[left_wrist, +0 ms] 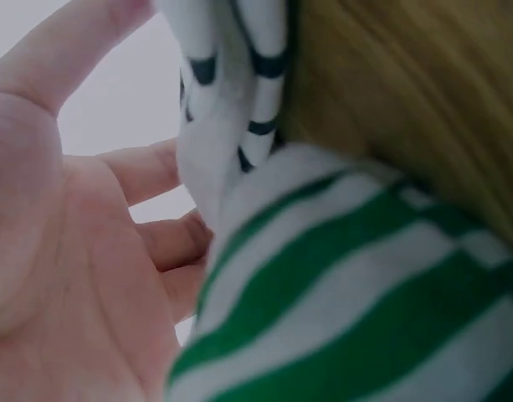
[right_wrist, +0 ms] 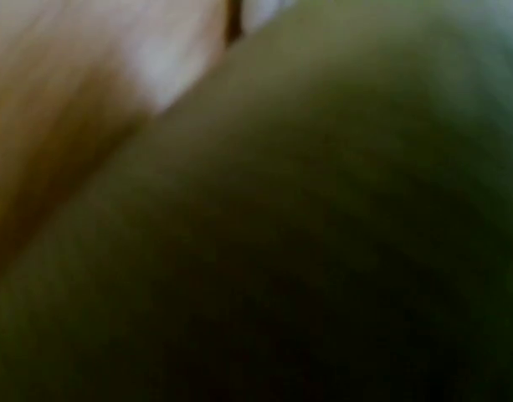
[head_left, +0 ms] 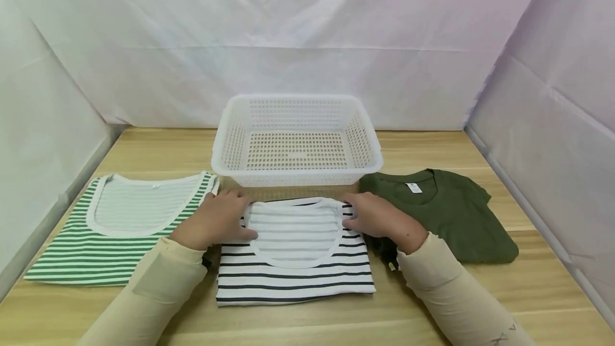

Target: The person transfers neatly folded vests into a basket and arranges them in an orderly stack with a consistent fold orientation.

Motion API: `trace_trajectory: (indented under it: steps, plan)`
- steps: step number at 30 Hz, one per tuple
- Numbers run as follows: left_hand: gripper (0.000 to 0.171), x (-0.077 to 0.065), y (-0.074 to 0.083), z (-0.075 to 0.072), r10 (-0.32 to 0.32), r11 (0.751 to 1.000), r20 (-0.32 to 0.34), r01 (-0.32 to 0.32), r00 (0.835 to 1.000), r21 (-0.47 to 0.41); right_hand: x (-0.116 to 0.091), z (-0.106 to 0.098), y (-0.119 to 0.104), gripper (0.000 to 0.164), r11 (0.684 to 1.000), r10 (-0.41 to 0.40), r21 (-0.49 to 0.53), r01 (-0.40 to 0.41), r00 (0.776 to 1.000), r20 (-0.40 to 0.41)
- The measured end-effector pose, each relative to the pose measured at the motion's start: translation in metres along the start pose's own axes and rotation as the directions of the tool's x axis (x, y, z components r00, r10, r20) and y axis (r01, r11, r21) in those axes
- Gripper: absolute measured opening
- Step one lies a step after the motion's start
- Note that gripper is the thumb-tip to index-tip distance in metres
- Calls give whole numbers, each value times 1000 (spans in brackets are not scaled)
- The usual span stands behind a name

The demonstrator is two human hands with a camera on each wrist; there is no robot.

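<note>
A folded white T-shirt with black stripes [head_left: 295, 276] lies flat in the middle, its white neckline towards the basket. My left hand [head_left: 218, 218] rests at its upper left side, thumb over the neckline edge. In the left wrist view the palm and loosely extended fingers [left_wrist: 147, 172] touch the layered fabric; some fingertips are hidden behind it. On the upper right shoulder my right hand [head_left: 377, 217] rests, its thumb and fingers at the black-striped cloth. Blurred dark green cloth [right_wrist: 306, 234] covers most of the right wrist view, hiding the fingers.
Behind the striped shirt stands a white perforated plastic basket [head_left: 298, 179]. A folded green-and-white striped T-shirt [head_left: 96, 260] lies left, partly under the left forearm. A folded dark green T-shirt [head_left: 461, 212] lies right. White cloth [head_left: 288, 68] hangs around the wooden table [head_left: 288, 327].
</note>
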State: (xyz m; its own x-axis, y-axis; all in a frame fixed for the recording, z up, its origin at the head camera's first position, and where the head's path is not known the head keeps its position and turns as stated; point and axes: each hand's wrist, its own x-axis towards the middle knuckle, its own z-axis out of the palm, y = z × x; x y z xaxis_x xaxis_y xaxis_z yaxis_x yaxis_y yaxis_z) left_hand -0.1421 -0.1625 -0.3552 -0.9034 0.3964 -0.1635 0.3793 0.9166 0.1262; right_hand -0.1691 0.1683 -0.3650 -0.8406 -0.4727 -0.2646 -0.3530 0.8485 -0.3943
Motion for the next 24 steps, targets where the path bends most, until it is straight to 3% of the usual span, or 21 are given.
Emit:
trace_trajectory:
  steps: [7, 15, 24]
  plan:
    - [66, 1, -2, -1, 16, 999, 17, -15, 1000, -39, -2, 1, -1, 16, 997, -74, -28, 74, 997, -12]
    - [39, 0, -10, -11, 75, 975, 154, -41, 985, -216, -2, 0, -4, 17, 994, -86, -62, 86, 996, 6]
    - [26, 1, -20, -21, 107, 940, 67, -79, 992, -331, -2, -2, -5, 17, 996, -75, -47, 77, 996, 38]
